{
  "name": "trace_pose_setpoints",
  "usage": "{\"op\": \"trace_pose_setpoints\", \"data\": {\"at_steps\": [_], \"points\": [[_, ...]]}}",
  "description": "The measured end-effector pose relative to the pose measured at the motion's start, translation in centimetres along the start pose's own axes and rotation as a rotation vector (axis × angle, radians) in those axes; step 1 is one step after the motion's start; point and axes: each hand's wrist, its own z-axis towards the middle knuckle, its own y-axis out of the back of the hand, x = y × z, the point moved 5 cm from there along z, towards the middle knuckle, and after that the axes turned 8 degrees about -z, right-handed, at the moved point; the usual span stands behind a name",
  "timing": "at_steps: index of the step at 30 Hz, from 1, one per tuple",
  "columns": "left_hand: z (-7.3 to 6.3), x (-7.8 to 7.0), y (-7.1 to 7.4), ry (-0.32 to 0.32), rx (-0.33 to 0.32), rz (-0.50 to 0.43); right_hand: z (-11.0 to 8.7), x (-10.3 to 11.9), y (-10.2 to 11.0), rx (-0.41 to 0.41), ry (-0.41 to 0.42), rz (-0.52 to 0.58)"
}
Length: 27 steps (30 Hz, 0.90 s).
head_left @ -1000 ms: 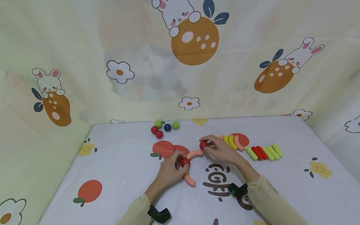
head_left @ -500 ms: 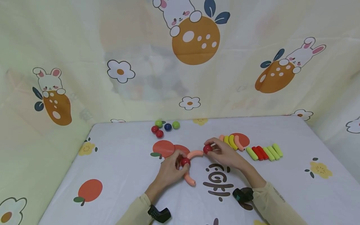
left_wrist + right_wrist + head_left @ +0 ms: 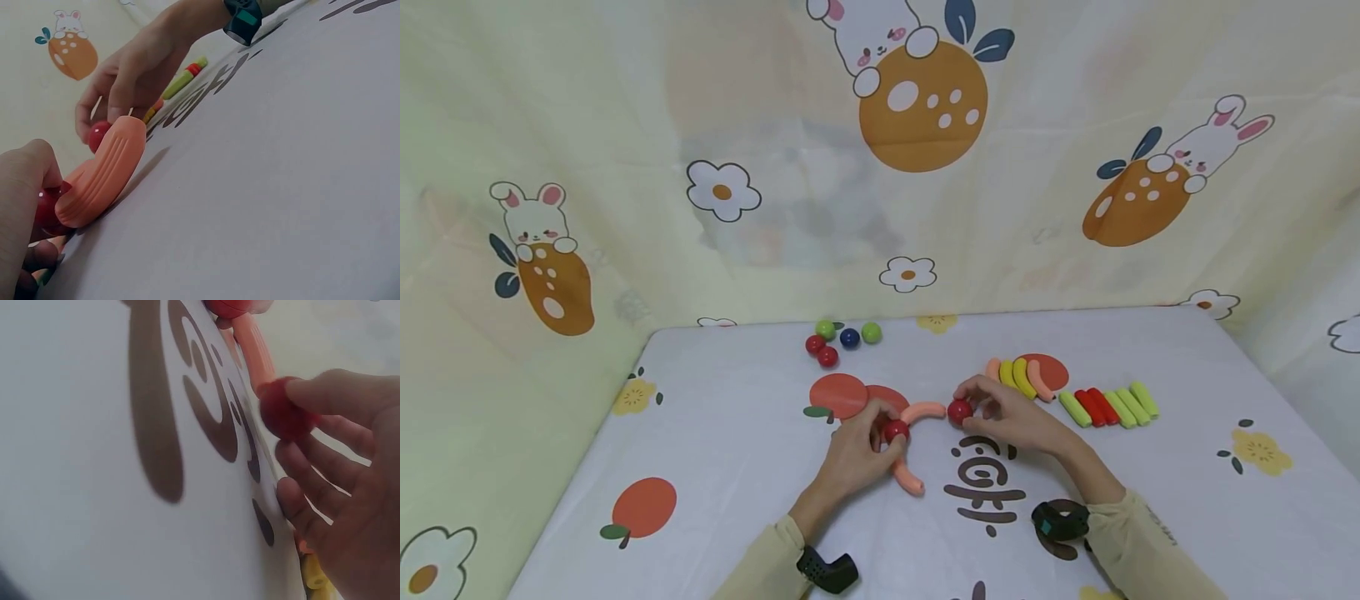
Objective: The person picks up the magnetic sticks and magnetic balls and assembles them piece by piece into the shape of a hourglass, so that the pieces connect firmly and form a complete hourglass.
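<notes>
My left hand [image 3: 859,446] pinches a red ball [image 3: 897,430] at the table's middle. Two curved pink pieces with grooved sides meet this ball: one piece [image 3: 922,411] runs off to the right, the other piece [image 3: 907,478] toward me. Between the thumb and fingers of my right hand [image 3: 1011,414] is a second red ball [image 3: 959,412], close by the free end of the far pink piece. Whether that ball touches the end, I cannot tell. In the left wrist view the near pink piece [image 3: 109,169] rises from the left hand's ball.
At the back lie loose balls: red [image 3: 827,357], green [image 3: 872,332] and blue [image 3: 850,337]. Right of my right hand is a row of curved yellow pieces [image 3: 1024,378] and pink pieces [image 3: 1040,380], then straight green sticks [image 3: 1075,409] and red sticks [image 3: 1097,407].
My right hand has moved a little right and toward me with its red ball, from above the far pink piece's end to beside it. The left hand has stayed in place.
</notes>
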Motion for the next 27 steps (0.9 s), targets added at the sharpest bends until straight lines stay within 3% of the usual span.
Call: {"op": "trace_pose_setpoints", "data": {"at_steps": [13,19,27], "points": [[0.04,0.19,-0.05,0.053,0.009,-0.035,-0.30,0.02,-0.38,0.036,0.021,0.005],[-0.01,0.22,-0.05,0.050,0.011,-0.021,-0.28,-0.03,-0.56,0.042,0.031,-0.013],[0.02,0.03,0.05,0.026,-0.006,-0.006,-0.36,0.31,-0.84,0.102,0.103,-0.059]]}}
